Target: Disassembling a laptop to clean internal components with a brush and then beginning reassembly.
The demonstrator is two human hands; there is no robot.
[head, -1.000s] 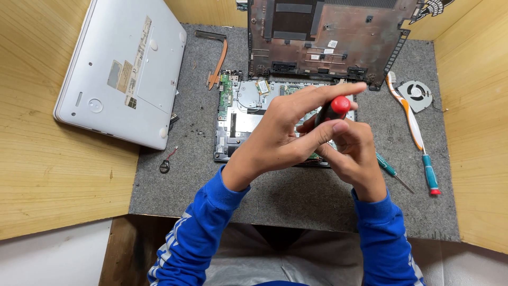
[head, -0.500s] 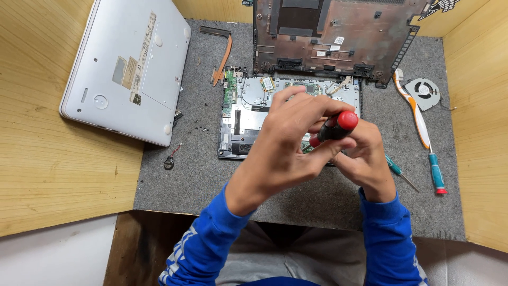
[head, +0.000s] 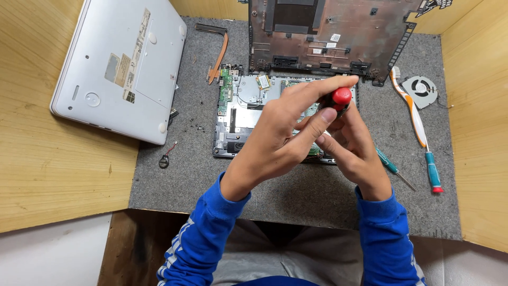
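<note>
An opened laptop base [head: 238,119] with a green circuit board showing lies on a grey felt mat [head: 296,196]. Over its right half, both of my hands meet around a screwdriver with a red-capped black handle [head: 341,98], held upright with its tip hidden. My left hand [head: 280,135] has its index finger stretched to the cap and its thumb against the shaft area. My right hand [head: 352,145] grips the handle from below and behind. Both arms wear blue sleeves.
A brown laptop cover [head: 328,34] lies at the back of the mat. A white closed laptop [head: 124,66] lies upside down at left. At right lie a toothbrush [head: 410,108], a teal screwdriver [head: 391,168], a cooling fan [head: 420,90]. A coin cell [head: 164,161] and loose screws lie at left.
My hands with the red-capped screwdriver have shifted slightly right and away over the laptop base, and the left index finger now reaches the cap. The view has shifted slightly.
</note>
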